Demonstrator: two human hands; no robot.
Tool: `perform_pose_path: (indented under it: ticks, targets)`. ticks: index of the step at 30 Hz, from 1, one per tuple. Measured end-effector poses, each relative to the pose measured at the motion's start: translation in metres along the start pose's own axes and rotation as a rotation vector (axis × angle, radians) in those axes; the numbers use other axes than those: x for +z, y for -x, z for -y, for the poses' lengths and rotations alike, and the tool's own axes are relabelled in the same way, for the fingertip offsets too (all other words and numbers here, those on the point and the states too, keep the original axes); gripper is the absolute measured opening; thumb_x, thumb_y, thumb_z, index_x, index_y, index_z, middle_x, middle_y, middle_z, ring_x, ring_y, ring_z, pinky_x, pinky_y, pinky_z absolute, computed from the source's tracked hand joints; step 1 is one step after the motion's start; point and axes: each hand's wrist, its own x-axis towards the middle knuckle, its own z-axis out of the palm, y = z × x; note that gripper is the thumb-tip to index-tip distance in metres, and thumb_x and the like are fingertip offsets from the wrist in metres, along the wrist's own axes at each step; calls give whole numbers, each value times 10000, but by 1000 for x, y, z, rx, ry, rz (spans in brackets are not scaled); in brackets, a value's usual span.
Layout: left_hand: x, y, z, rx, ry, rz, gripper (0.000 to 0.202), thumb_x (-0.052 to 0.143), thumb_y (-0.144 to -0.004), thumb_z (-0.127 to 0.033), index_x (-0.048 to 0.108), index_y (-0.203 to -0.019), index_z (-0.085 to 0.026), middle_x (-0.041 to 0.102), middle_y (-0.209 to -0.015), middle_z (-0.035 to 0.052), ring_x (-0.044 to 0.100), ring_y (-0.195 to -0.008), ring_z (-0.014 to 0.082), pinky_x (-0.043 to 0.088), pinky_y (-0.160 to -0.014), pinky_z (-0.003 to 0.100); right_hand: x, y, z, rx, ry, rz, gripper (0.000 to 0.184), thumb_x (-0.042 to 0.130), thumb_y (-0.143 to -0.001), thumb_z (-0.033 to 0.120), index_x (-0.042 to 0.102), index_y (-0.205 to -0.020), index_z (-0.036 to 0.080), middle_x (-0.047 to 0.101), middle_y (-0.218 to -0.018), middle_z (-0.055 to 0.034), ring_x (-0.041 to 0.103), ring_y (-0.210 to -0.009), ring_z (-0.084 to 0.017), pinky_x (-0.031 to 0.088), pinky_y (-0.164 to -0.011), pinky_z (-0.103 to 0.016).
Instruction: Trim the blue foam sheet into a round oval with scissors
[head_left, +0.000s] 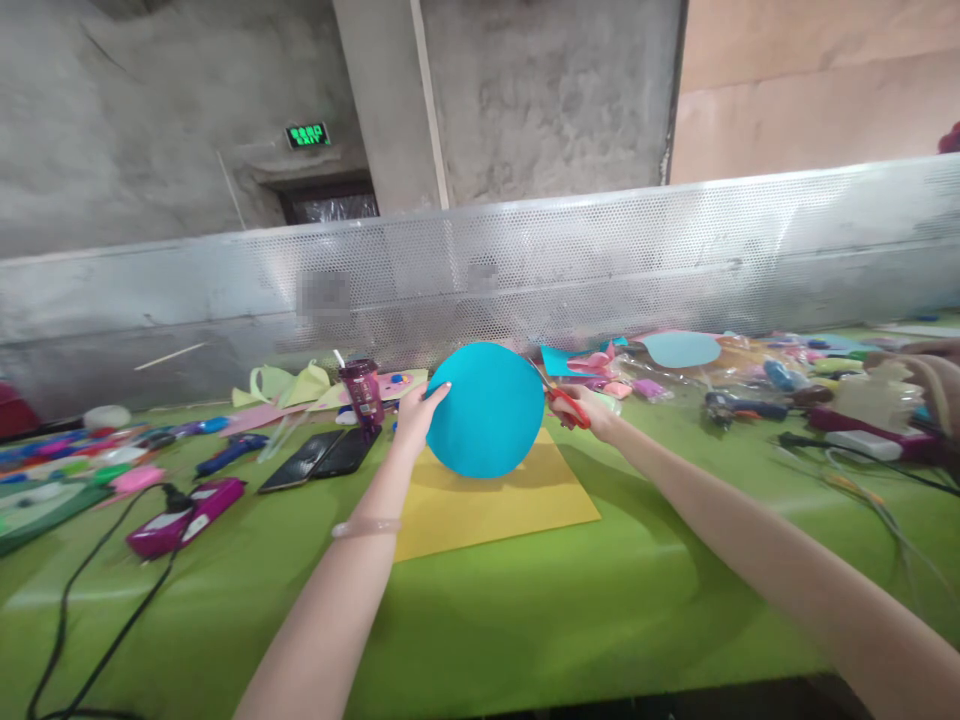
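Note:
My left hand [418,412] pinches the left edge of a turquoise paper circle [486,410] and holds it upright above a yellow sheet [495,500] that lies flat on the green table. To the right of the circle, my right hand [589,410] is closed on red-handled scissors [564,400], whose blades touch the circle's right edge. A pale bracelet [367,527] sits on my left wrist.
Two dark phones [322,458] and a maroon bottle [361,395] lie to the left. A magenta device [187,515] with a black cable sits further left. Coloured paper scraps [679,350], glue guns and craft supplies crowd the back and right. A perforated metal barrier [600,260] bounds the far side.

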Motion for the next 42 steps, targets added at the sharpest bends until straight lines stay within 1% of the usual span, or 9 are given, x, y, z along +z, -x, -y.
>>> perform_pose_path:
  ticks: [5,10,15,20,24,28,33,36,42]
  targets:
    - [0,0,0,-3,-3,-8,427,648,-602,-497,667,-855,-154,668,-798,57,578,-781,224,428,-691,312,-1,-2,-4,12,29,-13,84,475,-652,192,510,-720,159,442,-451,47,413,-383,-82,338,-413,-215]
    - [0,0,0,-5,4,-5,417,652,-596,-495,668,-841,-158,670,-794,55,580,-784,226,427,-697,316,-3,-2,-5,11,66,-13,94,478,-678,222,513,-735,156,450,-447,41,433,-396,-85,303,-386,-199]
    - [0,0,0,-18,0,2,417,651,-593,-500,667,-834,-160,675,-812,58,584,-776,224,434,-696,321,-4,-1,-6,31,100,-18,131,475,-694,230,530,-783,151,461,-451,38,438,-398,-83,314,-385,-193]
    - [-1,-1,1,-3,-21,2,426,649,-591,-507,665,-834,-158,674,-826,65,583,-790,228,435,-700,322,-5,-2,-8,25,100,-19,176,517,-673,234,552,-827,155,500,-520,28,451,-410,-83,352,-392,-202]
    - [-3,-3,3,-17,-49,-7,446,648,-578,-524,667,-833,-158,674,-806,61,584,-788,236,433,-698,326,-7,-3,-9,45,142,-39,223,549,-657,238,571,-865,161,534,-583,18,450,-413,-75,366,-392,-205]
    - [-5,-4,5,-32,-84,3,453,649,-574,-528,670,-836,-159,672,-782,64,584,-792,243,434,-695,327,-11,-5,-13,23,200,-26,248,552,-658,241,589,-890,160,536,-593,15,477,-437,-82,381,-403,-205]
    - [-4,-3,6,-39,-100,34,444,653,-578,-517,670,-861,-175,676,-829,59,584,-834,247,428,-728,327,-16,-6,-14,50,132,-17,275,555,-664,281,587,-902,147,522,-572,21,462,-427,-76,384,-414,-208]
    - [-4,-3,8,-33,-94,57,443,649,-588,-512,668,-875,-175,674,-870,66,585,-840,244,428,-730,325,-15,-4,-12,47,82,18,256,557,-654,266,576,-880,149,498,-537,36,430,-406,-69,363,-408,-206]
    - [-3,-3,9,-48,-80,77,453,650,-591,-509,663,-896,-174,673,-894,71,588,-845,245,433,-722,321,-11,-3,-10,39,128,29,95,534,-638,212,532,-723,168,462,-478,35,424,-401,-76,331,-382,-195]
